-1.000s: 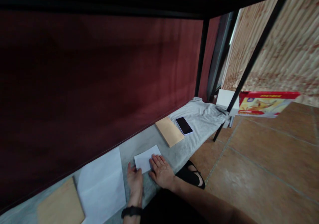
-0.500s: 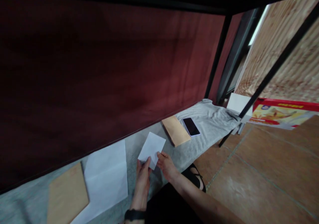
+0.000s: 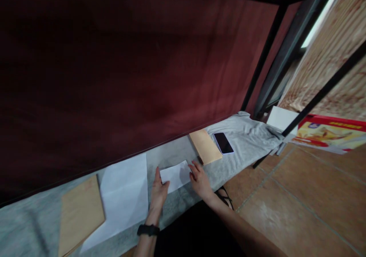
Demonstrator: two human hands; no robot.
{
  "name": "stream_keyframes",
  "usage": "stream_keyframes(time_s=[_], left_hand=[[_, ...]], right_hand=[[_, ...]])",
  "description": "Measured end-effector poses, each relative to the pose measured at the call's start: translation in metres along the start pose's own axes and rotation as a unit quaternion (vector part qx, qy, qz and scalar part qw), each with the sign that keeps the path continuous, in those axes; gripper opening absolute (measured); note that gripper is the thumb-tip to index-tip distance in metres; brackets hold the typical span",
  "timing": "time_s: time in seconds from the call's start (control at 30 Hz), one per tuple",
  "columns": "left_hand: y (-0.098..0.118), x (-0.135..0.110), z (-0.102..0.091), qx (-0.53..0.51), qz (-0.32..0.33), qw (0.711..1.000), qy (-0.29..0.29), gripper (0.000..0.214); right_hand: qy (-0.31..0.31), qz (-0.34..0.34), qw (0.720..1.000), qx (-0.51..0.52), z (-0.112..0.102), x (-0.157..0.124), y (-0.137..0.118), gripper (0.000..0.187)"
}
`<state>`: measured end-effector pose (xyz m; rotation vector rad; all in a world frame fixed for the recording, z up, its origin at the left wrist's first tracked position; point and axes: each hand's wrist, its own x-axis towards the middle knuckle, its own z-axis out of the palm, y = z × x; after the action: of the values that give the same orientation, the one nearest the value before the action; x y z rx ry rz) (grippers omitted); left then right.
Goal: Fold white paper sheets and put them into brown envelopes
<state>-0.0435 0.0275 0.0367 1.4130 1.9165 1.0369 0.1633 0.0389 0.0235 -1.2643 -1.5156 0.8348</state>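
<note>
A folded sheet of white paper (image 3: 176, 176) lies lengthwise, low over the grey cloth (image 3: 177, 152), between my two hands. My left hand (image 3: 159, 191) grips its left end, with the thumb over the near corner and the index finger along the edge. At the right end is my right hand (image 3: 200, 180), fingers apart, their tips at or just beside the paper's edge; whether they touch it I cannot tell. To the left lies a larger white sheet (image 3: 126, 196) with a crease, partly under a brown envelope (image 3: 81, 211).
Beyond my right hand, a smaller brown envelope (image 3: 206, 146) lies beside a phone (image 3: 223, 143). A dark red panel (image 3: 143, 77) rises behind the cloth. Black metal posts (image 3: 264, 58) stand at the right, near a red and yellow box (image 3: 328, 133) above the tiled floor (image 3: 286, 203).
The small paper has gone from tilted between both hands to level and lengthwise. My right hand has shifted right and its fingers have spread. The view has turned slightly.
</note>
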Motion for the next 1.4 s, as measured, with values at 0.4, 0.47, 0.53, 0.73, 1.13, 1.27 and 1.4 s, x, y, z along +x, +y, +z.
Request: stream_keyframes(time_s=[0.4,0.47,0.53,0.73,1.13,1.27,1.4], left_hand=[[0.01,-0.018,0.006,0.194,0.06,0.978,0.051,0.053],[0.017,-0.026,0.017,0.247,0.125,0.96,0.048,0.051],[0.022,-0.032,0.031,0.303,0.198,0.932,0.001,0.051],[0.01,-0.034,0.041,0.399,0.198,0.895,-0.032,0.058],[-0.008,-0.035,0.025,0.423,0.168,0.89,0.037,0.062],[-0.01,-0.033,0.025,0.406,0.171,0.897,0.027,0.06],[-0.011,-0.031,0.023,0.401,0.175,0.898,0.029,0.061]], right_hand=[[-0.129,-0.204,0.89,-0.388,0.017,-0.011,0.004,0.055],[-0.129,-0.211,0.885,-0.394,0.016,-0.011,0.005,0.055],[-0.133,-0.219,0.88,-0.4,0.016,-0.011,0.006,0.054],[-0.112,-0.236,0.876,-0.405,0.018,-0.012,0.01,0.055],[-0.115,-0.184,0.896,-0.388,0.03,-0.004,-0.005,0.046],[-0.147,-0.199,0.897,-0.366,0.035,0.002,-0.01,0.048],[-0.13,-0.183,0.901,-0.37,0.031,0.003,-0.004,0.051]])
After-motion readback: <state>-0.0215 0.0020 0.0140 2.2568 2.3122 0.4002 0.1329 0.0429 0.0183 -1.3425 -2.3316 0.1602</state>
